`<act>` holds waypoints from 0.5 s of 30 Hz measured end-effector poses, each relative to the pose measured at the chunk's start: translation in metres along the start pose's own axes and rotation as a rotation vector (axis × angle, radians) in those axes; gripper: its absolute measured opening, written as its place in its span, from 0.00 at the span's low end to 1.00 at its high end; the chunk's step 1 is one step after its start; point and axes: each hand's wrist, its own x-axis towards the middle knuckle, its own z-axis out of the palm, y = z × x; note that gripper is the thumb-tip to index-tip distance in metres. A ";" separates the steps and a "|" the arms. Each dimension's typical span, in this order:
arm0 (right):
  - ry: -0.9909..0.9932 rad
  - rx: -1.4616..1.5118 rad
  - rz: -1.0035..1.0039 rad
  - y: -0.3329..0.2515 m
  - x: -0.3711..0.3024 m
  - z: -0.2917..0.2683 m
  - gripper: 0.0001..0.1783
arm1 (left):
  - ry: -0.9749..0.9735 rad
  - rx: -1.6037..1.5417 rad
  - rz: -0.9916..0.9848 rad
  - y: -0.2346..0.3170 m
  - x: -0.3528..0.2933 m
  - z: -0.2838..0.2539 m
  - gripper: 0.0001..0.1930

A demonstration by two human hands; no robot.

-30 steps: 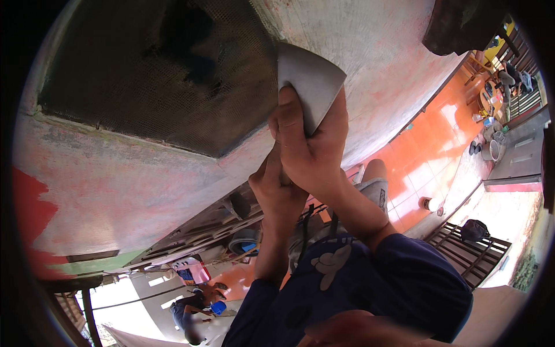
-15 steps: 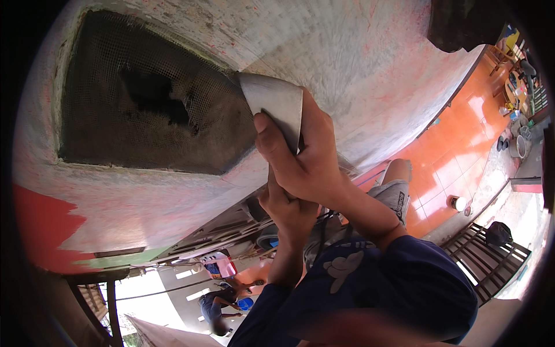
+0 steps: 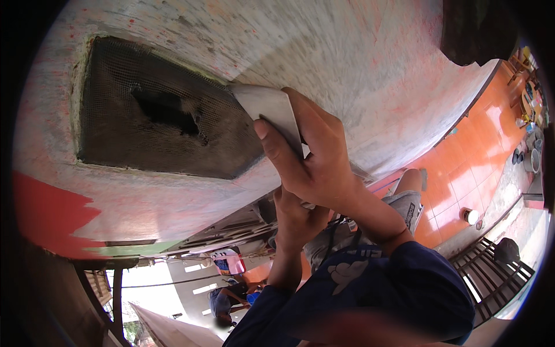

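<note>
A scraper with a wide metal blade (image 3: 272,110) is gripped in my right hand (image 3: 321,153), thumb on the blade's face, fingers behind. Its blade corner meets the right edge of a dark mesh-covered recess (image 3: 225,139) in the wall. The mesh has a ragged hole left of its middle. Just below, my left hand (image 3: 298,217) is closed round the lower end of the scraper; most of the handle is hidden by my hands. Around the recess the wall (image 3: 370,75) is worn grey-white with pinkish streaks.
Red paint (image 3: 52,214) covers the wall's lower left. An orange tiled floor (image 3: 457,168) spreads at right, with a white-topped can (image 3: 470,216) and a slatted rack (image 3: 491,254). Another person (image 3: 225,298) bends near a blue container at the bottom. A dark object (image 3: 480,29) hangs at upper right.
The view has shifted, so the recess appears lower and slightly to the right. The scraper stays in my hands at the recess's right edge, its blade angled slightly differently.
</note>
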 end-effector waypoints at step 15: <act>-0.244 -0.478 -0.124 -0.004 0.011 -0.040 0.39 | 0.460 0.235 -0.223 0.053 0.105 -0.069 0.16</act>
